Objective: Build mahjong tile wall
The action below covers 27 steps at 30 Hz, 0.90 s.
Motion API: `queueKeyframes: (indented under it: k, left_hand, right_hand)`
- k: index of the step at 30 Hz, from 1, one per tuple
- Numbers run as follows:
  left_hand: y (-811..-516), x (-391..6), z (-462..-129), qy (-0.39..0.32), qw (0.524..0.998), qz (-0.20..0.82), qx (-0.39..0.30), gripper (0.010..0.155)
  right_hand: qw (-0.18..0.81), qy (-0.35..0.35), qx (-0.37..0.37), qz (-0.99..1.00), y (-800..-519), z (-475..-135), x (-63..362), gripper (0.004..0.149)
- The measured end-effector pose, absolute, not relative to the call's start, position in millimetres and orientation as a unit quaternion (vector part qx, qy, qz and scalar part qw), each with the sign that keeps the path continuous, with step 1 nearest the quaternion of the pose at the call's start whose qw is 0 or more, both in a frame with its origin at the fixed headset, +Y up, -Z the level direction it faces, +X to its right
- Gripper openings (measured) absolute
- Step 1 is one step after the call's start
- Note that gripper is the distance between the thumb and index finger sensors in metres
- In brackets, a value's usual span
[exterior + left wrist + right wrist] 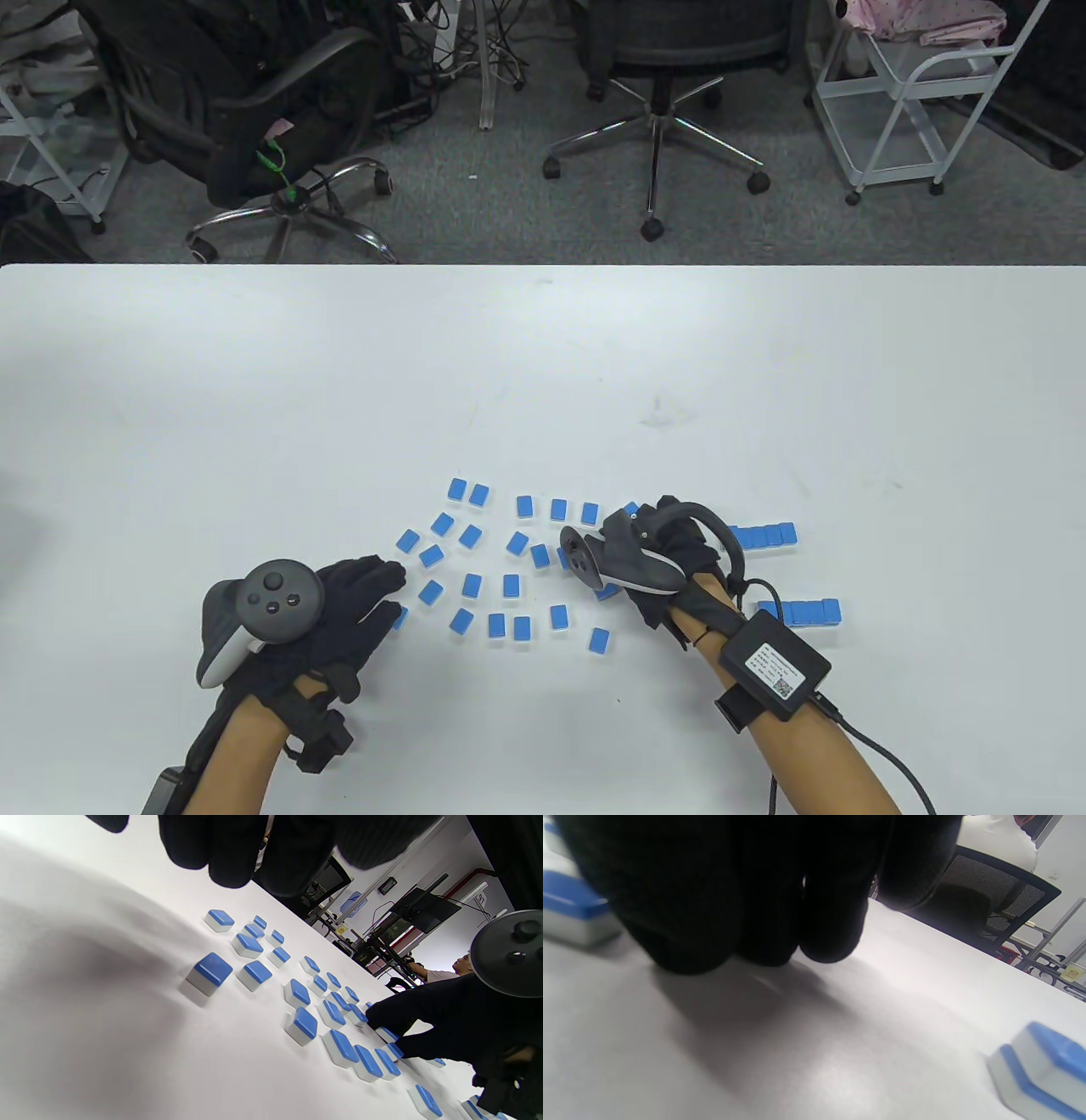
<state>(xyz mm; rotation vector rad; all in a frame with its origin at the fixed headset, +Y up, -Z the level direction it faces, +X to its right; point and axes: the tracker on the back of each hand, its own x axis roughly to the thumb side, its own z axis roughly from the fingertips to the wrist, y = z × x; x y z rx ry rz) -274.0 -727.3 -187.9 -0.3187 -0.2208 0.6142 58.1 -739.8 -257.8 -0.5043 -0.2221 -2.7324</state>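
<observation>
White table [254, 382], scattered tiles [472, 584].

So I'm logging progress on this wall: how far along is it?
Early. Done: two short rows of blue-backed mahjong tiles, one and another, right of the right hand. In hand: that hand reaches into the loose tiles, fingers touching some; whether it grips one is unclear. The left hand sits at the scatter's left edge. Left: about two dozen face-down tiles scattered on the white table.
</observation>
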Motion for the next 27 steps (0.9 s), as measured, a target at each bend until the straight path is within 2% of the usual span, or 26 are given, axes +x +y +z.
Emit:
queueKeyframes:
  k: [4,6,9,12,16,22,27]
  left_hand:
    - [-727.0,-274.2,-187.5,-0.108,0.935,0.301,-0.154,0.061]
    - [-727.1,-274.1,-187.7,-0.108,0.935,0.301,-0.155,0.061]
    - [-727.4,-273.3,-188.1,-0.11,0.934,0.3,-0.157,0.061]
    - [-727.9,-272.7,-188.9,-0.11,0.935,0.299,-0.159,0.061]
    - [-728.7,-272.6,-188.2,-0.106,0.934,0.299,-0.162,0.061]
    - [-728.5,-273.0,-188.0,-0.103,0.935,0.3,-0.161,0.061]
    - [-728.3,-273.1,-188.0,-0.103,0.935,0.3,-0.161,0.061]
  right_hand:
    - [0.133,-0.078,-0.132,-0.979,-718.2,-266.2,85.6,0.056]
    - [0.101,-0.064,-0.075,-0.99,-694.8,-273.7,114.8,0.057]
    - [0.078,-0.071,-0.005,-0.994,-678.3,-278.7,153.5,0.057]
    - [0.09,-0.095,0.044,-0.99,-683.7,-281.2,184.3,0.058]
    - [0.096,-0.124,0.063,-0.986,-703.2,-283.9,202.7,0.058]
    - [0.116,-0.148,0.064,-0.98,-721.6,-288.5,202.0,0.056]
    - [0.128,-0.145,0.057,-0.979,-726.5,-288.7,196.8,0.056]
